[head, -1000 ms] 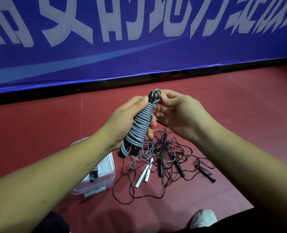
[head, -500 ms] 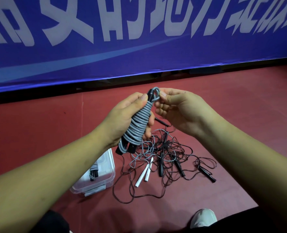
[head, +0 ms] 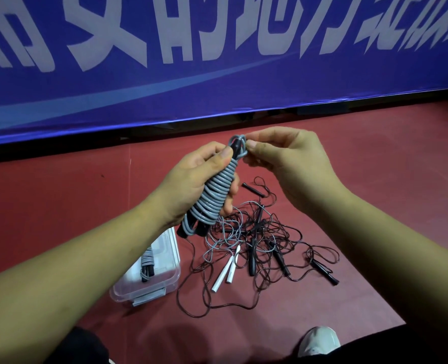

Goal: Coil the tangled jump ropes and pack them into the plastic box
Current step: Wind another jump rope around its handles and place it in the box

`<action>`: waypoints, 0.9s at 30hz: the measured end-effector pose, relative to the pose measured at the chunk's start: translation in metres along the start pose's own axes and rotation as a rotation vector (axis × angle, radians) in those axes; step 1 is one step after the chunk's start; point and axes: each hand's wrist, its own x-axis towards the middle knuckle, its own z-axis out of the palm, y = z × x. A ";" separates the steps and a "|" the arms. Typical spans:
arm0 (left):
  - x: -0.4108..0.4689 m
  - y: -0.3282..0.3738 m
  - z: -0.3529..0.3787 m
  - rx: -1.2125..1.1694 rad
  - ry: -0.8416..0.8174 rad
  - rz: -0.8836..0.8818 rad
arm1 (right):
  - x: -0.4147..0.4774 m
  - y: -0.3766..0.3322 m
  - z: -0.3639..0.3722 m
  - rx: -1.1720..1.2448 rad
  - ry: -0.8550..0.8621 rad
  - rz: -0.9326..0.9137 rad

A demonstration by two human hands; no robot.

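My left hand [head: 191,179] grips a grey jump rope [head: 213,195] wound tightly round its black handles, held tilted above the floor. My right hand [head: 283,156] pinches the loose grey loop at the bundle's top end. Below lies a tangled pile of thin dark and grey ropes [head: 259,237] with two white handles [head: 226,270] and several black handles. A clear plastic box [head: 165,282] stands on the floor at the lower left, partly hidden by my left forearm, with a coiled grey rope [head: 147,264] inside.
The floor is red. A blue banner [head: 217,61] with white characters runs along the back, with a dark gap under it. The toe of a pale shoe [head: 318,340] shows at the bottom right, beside dark clothing.
Both hands have lifted the grey bundle a little higher. My right hand's fingers have shifted at the top loop, now pinching it with thumb and forefinger.
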 end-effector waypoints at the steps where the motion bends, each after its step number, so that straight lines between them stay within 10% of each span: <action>1: 0.001 0.000 -0.001 0.012 0.009 0.003 | -0.001 -0.002 0.001 -0.101 0.015 -0.053; 11: 0.001 -0.001 0.002 0.083 0.007 0.006 | -0.007 0.000 0.003 -0.648 0.095 -0.292; 27: 0.001 -0.002 0.008 0.119 0.081 -0.008 | -0.005 0.006 -0.003 -0.715 0.027 -0.384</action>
